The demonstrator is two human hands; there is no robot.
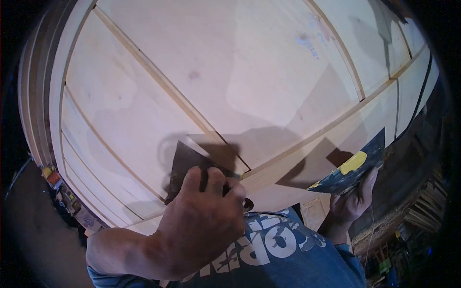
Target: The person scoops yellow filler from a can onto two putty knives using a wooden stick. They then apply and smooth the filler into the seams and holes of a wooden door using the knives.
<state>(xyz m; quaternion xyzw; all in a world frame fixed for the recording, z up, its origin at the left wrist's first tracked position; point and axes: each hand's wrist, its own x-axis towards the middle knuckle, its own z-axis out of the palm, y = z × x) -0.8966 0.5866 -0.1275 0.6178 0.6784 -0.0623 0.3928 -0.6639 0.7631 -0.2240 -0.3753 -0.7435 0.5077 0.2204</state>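
Note:
My left hand (199, 228) is closed on a wide, dark putty knife (178, 165), its fingers pressed along the blade. That blade lies at or very near the pale wooden panel (192, 101), beside the lower end of a thin wooden strip (163, 84). My right hand (354, 204) grips a dark flat spatula plate (373, 152) from below. On the plate's upper face sits a lump of yellow putty (354, 163), with smears around it. My right fingers are mostly hidden under the plate.
More strips divide the pale surface, including a long lengthwise strip (326, 127) and a curved one (338, 41). At the left are layered wooden edges (36, 91) and small boxes (89, 222). Stacked wood pieces (425, 209) lie at lower right. My blue shirt (288, 259) fills the bottom.

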